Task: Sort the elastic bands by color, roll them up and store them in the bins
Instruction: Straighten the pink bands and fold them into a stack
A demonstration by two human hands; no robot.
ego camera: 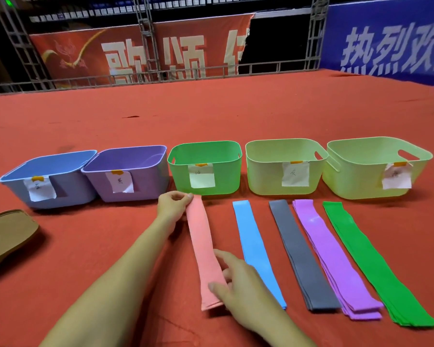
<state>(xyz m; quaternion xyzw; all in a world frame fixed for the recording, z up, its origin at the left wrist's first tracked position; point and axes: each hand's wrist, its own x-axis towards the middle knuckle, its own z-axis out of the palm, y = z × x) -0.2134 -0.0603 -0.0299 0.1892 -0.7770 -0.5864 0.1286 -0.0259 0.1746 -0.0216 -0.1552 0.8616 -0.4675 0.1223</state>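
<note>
Five flat stacks of elastic bands lie side by side on the red cloth: pink (202, 244), blue (254, 246), grey (298, 254), purple (328, 251) and green (361, 251). My left hand (173, 202) pinches the far end of the pink bands. My right hand (238, 281) holds the near end of the pink bands between thumb and fingers. Behind the bands stands a row of labelled bins: blue (68, 189), purple (148, 181), green (226, 179) and two pale green ones (266, 176) (356, 179).
A tan flat object (5, 234) lies at the left edge of the cloth. Metal truss frames and red and blue banners stand behind the far edge of the red surface (211, 108).
</note>
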